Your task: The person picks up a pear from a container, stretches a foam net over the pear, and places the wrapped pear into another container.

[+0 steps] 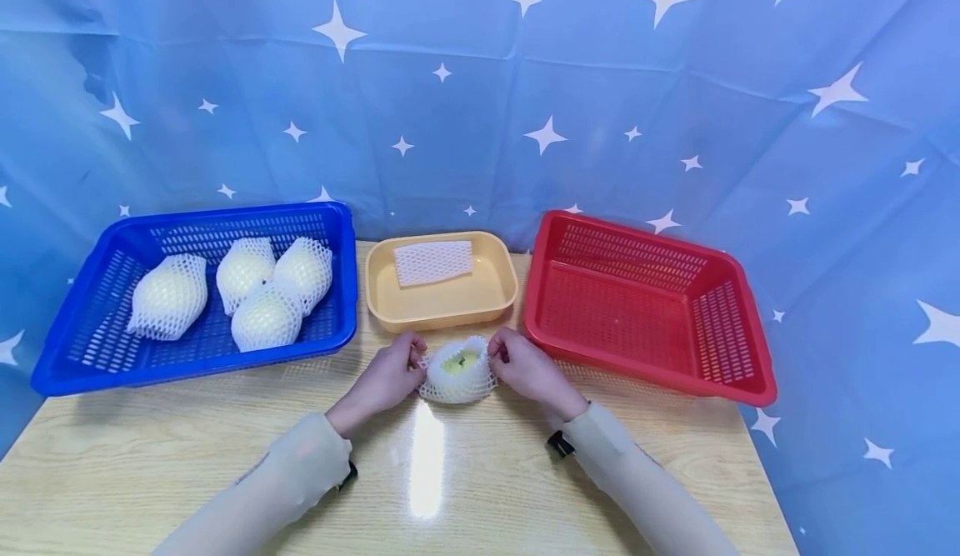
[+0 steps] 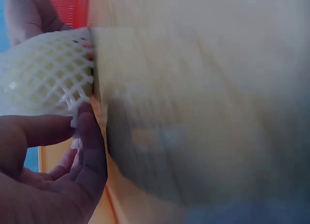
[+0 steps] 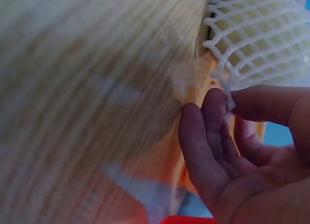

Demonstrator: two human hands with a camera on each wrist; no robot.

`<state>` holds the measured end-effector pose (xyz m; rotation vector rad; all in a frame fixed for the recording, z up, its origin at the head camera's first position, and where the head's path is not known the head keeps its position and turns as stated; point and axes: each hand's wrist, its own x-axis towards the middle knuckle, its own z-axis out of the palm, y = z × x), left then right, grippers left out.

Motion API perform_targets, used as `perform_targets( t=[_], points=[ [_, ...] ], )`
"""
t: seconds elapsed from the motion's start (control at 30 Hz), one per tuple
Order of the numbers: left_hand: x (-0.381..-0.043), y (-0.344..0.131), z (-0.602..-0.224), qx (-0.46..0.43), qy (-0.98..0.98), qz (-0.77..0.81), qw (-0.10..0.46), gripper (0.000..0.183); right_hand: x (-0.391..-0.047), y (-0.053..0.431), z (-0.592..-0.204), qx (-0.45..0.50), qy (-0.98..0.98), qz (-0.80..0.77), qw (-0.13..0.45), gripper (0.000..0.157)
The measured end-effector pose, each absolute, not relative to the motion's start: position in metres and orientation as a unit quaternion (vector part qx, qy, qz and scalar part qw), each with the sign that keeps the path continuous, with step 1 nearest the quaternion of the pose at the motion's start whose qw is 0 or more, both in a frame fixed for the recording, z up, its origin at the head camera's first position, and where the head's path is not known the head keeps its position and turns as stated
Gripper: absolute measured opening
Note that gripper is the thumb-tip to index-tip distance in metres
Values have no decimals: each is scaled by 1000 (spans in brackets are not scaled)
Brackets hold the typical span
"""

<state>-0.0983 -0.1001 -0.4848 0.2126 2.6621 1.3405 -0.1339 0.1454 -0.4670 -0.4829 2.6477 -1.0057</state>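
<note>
In the head view, a round pale-green fruit with a dark stem on top sits at the front middle of the table. A white foam net sleeve wraps around it, gaping at the top. My left hand pinches the sleeve's edge at the left between thumb and forefinger; the left wrist view shows the net strand caught there. On the opposite side, my right hand pinches the right edge; the right wrist view shows a strand of the foam net between thumb and fingertips.
Behind the fruit stands a yellow tray with a flat foam net in it. A blue basket at the left holds several net-wrapped fruits. At the right is a red basket. A starry blue curtain hangs behind.
</note>
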Motion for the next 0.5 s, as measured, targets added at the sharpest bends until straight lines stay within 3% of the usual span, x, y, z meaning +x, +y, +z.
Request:
perform_targets(
  t=[0.33, 0.5],
  points=[
    [-95, -93, -480, 144, 939, 311, 39, 37, -133, 143, -463, -240, 933, -244, 108, 15],
    [-92, -101, -476, 175, 935, 303, 50, 59, -125, 148, -461, -237, 931, -265, 83, 10]
  ],
)
